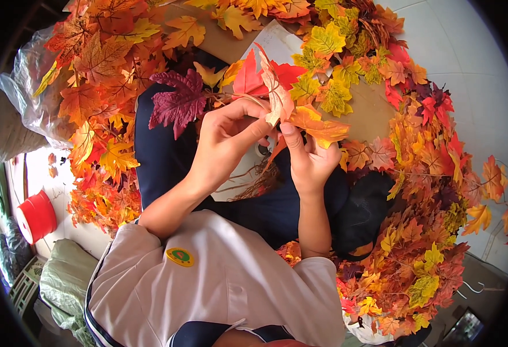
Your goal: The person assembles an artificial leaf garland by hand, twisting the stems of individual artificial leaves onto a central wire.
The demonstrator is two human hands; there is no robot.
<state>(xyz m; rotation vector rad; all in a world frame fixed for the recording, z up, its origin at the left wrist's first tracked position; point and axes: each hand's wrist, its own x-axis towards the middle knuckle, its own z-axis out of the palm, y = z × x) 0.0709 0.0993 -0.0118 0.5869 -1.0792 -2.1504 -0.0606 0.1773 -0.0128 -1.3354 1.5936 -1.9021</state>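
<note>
Both my hands meet in front of my lap on a garland of artificial maple leaves. My left hand point(225, 139) is closed, thumb and fingers pinching near the base of a pale orange leaf point(277, 89) that stands up. My right hand point(309, 165) pinches beside it, under an orange-yellow leaf point(322, 126). Just what lies between the fingertips is partly hidden. Left of my left hand spreads a dark purple leaf point(179, 99), and a red leaf point(248, 78) shows behind the pale one. Thin tan stems run near my left fingers.
Heaps of orange and red leaf garlands point(101, 110) surround me on the left and right point(421, 231). Beyond my hands lie brown cardboard point(375, 110) and a white sheet point(274, 41). A red spool point(36, 217) and plastic bags point(37, 87) stand at the far left.
</note>
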